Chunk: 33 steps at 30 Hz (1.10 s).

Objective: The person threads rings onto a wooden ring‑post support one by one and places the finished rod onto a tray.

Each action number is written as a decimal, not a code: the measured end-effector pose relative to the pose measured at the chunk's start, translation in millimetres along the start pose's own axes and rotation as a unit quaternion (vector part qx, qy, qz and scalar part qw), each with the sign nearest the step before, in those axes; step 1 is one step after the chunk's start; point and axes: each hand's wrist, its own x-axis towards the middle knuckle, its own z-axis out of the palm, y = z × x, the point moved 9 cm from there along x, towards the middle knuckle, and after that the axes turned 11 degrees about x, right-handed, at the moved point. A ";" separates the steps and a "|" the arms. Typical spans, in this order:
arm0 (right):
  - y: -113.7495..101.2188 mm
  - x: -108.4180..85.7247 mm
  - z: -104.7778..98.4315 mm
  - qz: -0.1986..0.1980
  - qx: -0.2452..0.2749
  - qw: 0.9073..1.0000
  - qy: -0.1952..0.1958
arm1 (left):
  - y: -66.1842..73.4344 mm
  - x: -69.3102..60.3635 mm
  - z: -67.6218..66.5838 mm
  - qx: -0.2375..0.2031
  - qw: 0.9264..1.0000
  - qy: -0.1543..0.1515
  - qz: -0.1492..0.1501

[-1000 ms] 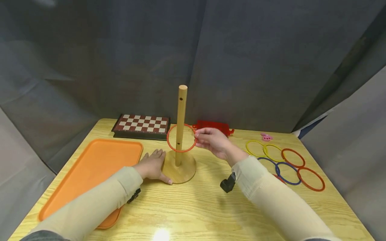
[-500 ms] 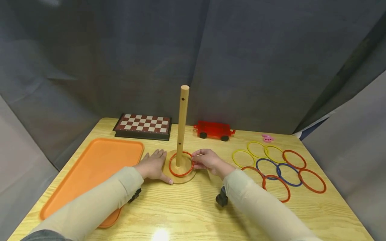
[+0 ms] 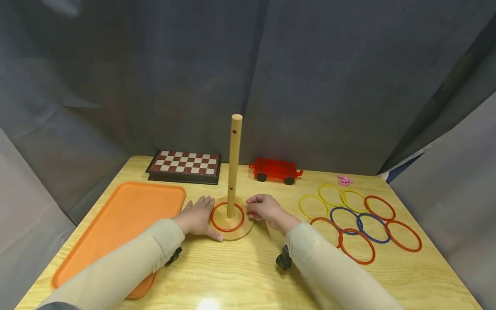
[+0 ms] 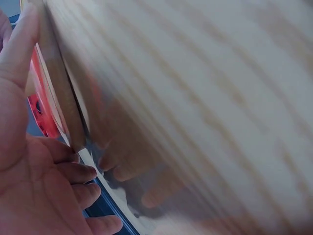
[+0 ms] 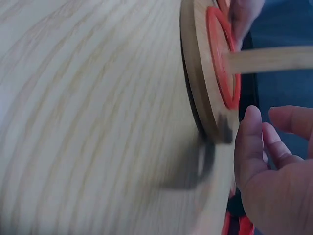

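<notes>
A wooden post [image 3: 234,163] rises from a round wooden base [image 3: 245,230] in the middle of the table. Around the foot of the post, a red ring [image 3: 227,230] lies on the base. My left hand [image 3: 196,216] rests at the base's left side, fingers spread and thumb along its front edge; in the left wrist view its fingers [image 4: 80,193] touch the rim. My right hand [image 3: 266,210] is just right of the base, apart from the ring. In the right wrist view the right fingers [image 5: 250,142] are loosely bent, with nothing between them.
Several yellow, blue and red rings [image 3: 362,247] lie overlapping on the right. An orange tray [image 3: 124,224] is at the left. Along the back stand a checkered board box [image 3: 184,167], a red toy wagon [image 3: 276,169] and a small pink piece [image 3: 345,181].
My right hand has brought the red ring down the post and let go of it on the base. The hand is now slightly right of it. My left hand has stayed at the base.
</notes>
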 end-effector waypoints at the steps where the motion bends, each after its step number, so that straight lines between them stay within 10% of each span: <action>1: -1.2 -2.2 -3.7 -0.005 -0.002 1.000 -0.001 | 0.1 -0.3 0.9 -0.002 1.000 0.000 0.000; 16: -35.0 -62.0 -150.1 -0.048 -0.024 0.998 0.014 | -8.2 -4.4 1.3 -0.013 1.000 -0.001 -0.006; 33: 36.3 -155.5 -293.5 -0.042 0.124 0.987 0.092 | 1.6 -2.3 3.7 -0.019 1.000 -0.002 0.005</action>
